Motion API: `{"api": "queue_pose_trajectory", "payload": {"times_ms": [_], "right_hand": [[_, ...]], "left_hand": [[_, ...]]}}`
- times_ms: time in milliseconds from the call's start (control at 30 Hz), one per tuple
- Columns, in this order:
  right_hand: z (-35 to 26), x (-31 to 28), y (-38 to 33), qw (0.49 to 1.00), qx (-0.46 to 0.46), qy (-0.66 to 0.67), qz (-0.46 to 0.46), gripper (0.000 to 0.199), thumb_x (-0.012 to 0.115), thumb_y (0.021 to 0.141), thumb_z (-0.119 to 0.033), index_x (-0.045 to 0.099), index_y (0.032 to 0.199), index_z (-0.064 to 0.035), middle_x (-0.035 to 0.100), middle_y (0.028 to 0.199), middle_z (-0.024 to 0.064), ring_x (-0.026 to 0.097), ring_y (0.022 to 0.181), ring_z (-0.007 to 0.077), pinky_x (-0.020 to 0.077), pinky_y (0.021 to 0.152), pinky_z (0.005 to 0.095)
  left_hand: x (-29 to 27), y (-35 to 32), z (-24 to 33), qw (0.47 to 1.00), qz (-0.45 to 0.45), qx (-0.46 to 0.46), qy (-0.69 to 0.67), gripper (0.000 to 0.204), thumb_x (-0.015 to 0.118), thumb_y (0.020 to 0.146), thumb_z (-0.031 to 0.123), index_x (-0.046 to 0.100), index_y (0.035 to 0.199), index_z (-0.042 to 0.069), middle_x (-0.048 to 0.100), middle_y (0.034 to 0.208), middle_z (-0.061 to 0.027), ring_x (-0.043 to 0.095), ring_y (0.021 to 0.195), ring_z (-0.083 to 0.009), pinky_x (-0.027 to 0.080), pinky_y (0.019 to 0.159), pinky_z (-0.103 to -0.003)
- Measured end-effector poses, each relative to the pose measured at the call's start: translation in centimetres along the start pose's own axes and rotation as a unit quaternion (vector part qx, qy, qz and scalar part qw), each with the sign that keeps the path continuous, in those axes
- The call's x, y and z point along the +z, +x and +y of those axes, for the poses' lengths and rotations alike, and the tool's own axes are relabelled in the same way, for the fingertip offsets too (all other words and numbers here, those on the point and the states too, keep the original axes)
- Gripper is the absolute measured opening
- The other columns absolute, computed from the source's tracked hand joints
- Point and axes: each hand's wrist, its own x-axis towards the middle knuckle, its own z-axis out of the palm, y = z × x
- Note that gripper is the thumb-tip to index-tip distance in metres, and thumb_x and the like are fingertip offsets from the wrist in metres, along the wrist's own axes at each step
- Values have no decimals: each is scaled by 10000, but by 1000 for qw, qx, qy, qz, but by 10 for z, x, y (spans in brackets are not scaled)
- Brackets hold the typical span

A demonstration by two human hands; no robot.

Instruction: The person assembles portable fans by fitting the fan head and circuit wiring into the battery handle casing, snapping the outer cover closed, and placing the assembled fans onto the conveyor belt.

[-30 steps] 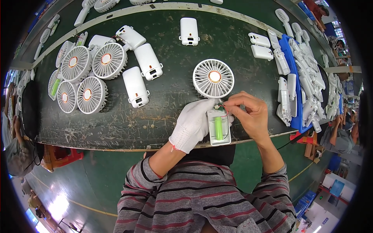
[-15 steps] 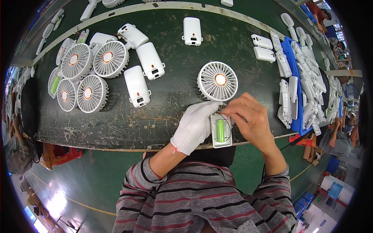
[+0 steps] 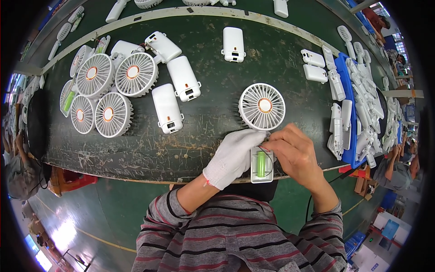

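Gloved left hand (image 3: 231, 156) and bare right hand (image 3: 295, 152) meet at an opened handheld fan (image 3: 262, 106)

At the left of the dark, scuffed surface (image 3: 208, 109), a cluster of white fan heads (image 3: 108, 114) sits close together, four of them facing up in front and others partly hidden behind. A green cell (image 3: 69, 100) shows at the cluster's outer edge. Just to its right, three white casings (image 3: 167, 109) lie in a slanting row, the nearest with a dark slot at its near end. Farther right, well apart from these, a single casing (image 3: 233, 44) lies toward the back.

Nearer the person, the left hand, in a white knitted glove, grips the fan at its neck, just below the round head; its thumb is hidden. The fan is face up, its white handle (image 3: 254, 172) open at the front edge of the surface. Inside the handle a green battery (image 3: 261, 164) lies lengthwise, with thin wires (image 3: 263, 150) curving past it. The right hand pinches those wires at the handle's top; the exact spot between the fingertips is hidden.

Beyond it, two small white covers (image 3: 315, 73) lie side by side. At the far right, a blue bin (image 3: 346, 156) holds heaped white parts (image 3: 362, 99), with more pieces (image 3: 335, 129) along its left side.
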Motion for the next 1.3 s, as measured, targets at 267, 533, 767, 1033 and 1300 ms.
{"api": "queue_pose_trajectory", "payload": {"times_ms": [267, 533, 767, 1033, 1300], "right_hand": [[23, 3, -11, 844, 323, 427, -28, 92, 674, 781, 21, 653, 870, 11, 655, 822, 29, 587, 740, 63, 471, 654, 213], [25, 12, -7, 810, 369, 452, -47, 67, 667, 810, -6, 609, 844, -11, 592, 754, -22, 534, 679, 30, 438, 607, 186], [16, 16, -9, 894, 302, 329, 10, 65, 681, 777, -17, 633, 802, 19, 575, 732, 1, 472, 615, 40, 396, 572, 201], [10, 16, -8, 924, 267, 274, 4, 65, 666, 784, -24, 636, 792, 33, 579, 730, 23, 480, 630, 70, 408, 593, 221], [-8, 15, -14, 960, 222, 166, 42, 186, 759, 674, -74, 619, 776, -6, 573, 720, 44, 524, 679, 159, 432, 613, 278]], "left_hand": [[-8, 3, -4, 996, -45, -25, 78, 189, 560, 869, 141, 600, 990, 0, 579, 769, 6, 453, 574, -18, 334, 466, -184], [-4, 2, -12, 987, 12, 43, 155, 172, 549, 858, 143, 617, 938, 6, 540, 714, 35, 439, 580, -22, 346, 496, -202], [2, -1, 7, 999, -16, -25, -19, 298, 493, 933, 165, 510, 1096, -83, 583, 977, -127, 626, 811, -192, 534, 687, -313], [-2, 6, -7, 1000, 5, 21, 18, 228, 556, 896, 149, 586, 985, -59, 624, 828, -97, 643, 693, -164, 531, 595, -273], [2, 5, -12, 998, 30, 55, 20, 196, 589, 868, 130, 620, 926, -55, 625, 823, -62, 592, 731, -101, 477, 634, -229]]}}
